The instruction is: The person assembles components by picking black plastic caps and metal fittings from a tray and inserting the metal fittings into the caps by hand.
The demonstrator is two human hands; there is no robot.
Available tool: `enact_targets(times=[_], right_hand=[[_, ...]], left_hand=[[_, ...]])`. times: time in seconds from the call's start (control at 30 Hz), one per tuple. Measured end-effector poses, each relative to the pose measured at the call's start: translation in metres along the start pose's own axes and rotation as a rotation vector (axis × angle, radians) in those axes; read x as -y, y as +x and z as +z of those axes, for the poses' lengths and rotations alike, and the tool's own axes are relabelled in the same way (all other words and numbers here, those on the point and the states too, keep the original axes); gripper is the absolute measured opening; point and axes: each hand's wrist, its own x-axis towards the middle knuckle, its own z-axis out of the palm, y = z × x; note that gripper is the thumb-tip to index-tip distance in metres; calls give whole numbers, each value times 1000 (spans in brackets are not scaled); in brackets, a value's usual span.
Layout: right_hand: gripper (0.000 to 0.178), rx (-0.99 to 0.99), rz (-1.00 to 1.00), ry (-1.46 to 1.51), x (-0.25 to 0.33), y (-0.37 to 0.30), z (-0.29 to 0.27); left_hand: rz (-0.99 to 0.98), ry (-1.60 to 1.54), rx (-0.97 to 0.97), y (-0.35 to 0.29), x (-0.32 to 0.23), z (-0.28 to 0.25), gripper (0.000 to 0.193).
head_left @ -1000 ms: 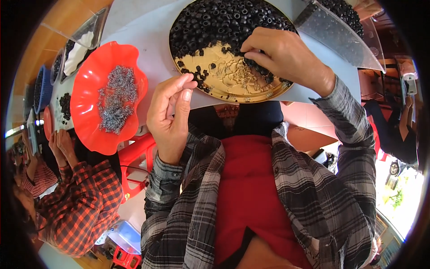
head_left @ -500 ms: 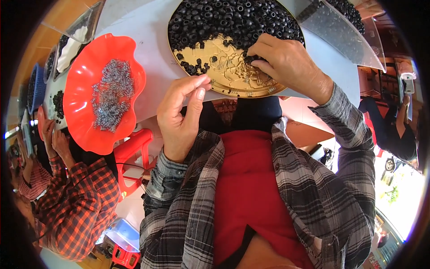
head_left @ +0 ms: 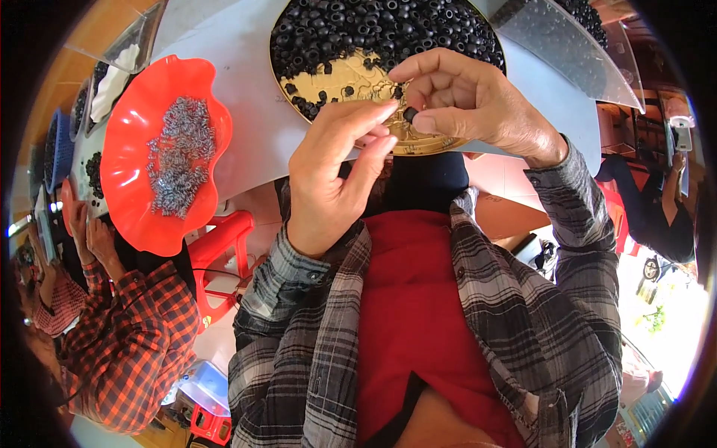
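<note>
Above the near part of a round gold tray (head_left: 358, 71), my two hands are close together. My right hand (head_left: 485, 101) pinches a small black plastic piece (head_left: 410, 114) by its thumb, the other fingers curled above. Just left of it, my left hand (head_left: 336, 168) has its thumb and fingers bent toward each other; whatever lies between them is too small to make out. Many round black plastic pieces with holes (head_left: 373, 30) fill the tray's far side, and a few smaller black bits (head_left: 323, 95) lie near its left rim.
A red wavy-edged dish (head_left: 127, 157) of small metal springs (head_left: 183, 149) stands left on the white table (head_left: 239, 97). A clear plastic box (head_left: 575, 52) is at the far right. At left, a person in an orange checked shirt (head_left: 134, 336) works beside a red stool (head_left: 231, 239).
My right hand has lifted from the tray's pieces and moved left with a black piece. My left hand has moved right and slightly up to meet it. The tray and dish appear slightly farther left.
</note>
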Motion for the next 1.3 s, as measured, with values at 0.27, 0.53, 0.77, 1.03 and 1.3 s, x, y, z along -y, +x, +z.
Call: enact_targets(times=[0.27,0.53,0.77,1.03,1.3], right_hand=[[52,21,125,270,7,-6,11],[40,-82,86,166,-3,-9,16],[21,-369,-139,-248,-16,0,-7],[14,-272,-460,-846,-30,24,7],[13,-243,-476,-1143,-32,36,21]], left_hand=[[62,-6,28,3,7,3,26],[-5,-131,22,-12,13,-4,25],[-207,-405,-90,-40,16,-31,26],[-291,-319,-130,-39,13,-24,24],[-345,-355,-119,-35,7,-23,27]])
